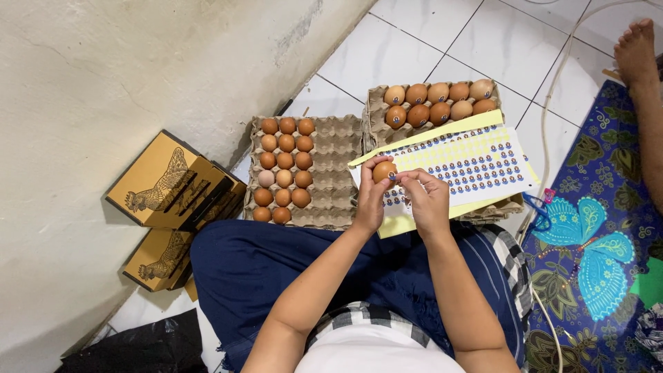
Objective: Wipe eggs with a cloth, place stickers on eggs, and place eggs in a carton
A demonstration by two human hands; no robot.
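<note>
My left hand [369, 200] holds a brown egg [384, 170] up above my lap. My right hand [427, 200] touches the egg's right side with thumb and forefinger, where a small round sticker shows. Under both hands lies a yellow-backed sheet of small round stickers [476, 162], resting across a stack of egg trays [376, 100]. That stack holds several brown eggs [439, 101] along its far rows. To the left, another grey pulp tray [338, 159] has its left three columns filled with brown eggs [284, 169]; its right columns are bare.
Tan cardboard boxes with a hen drawing [166, 183] stand against the wall [103, 69] at left. A blue butterfly-patterned mat [594, 242] lies at right, with another person's bare foot [639, 48] on it. A white cable [552, 90] runs across the white tiles.
</note>
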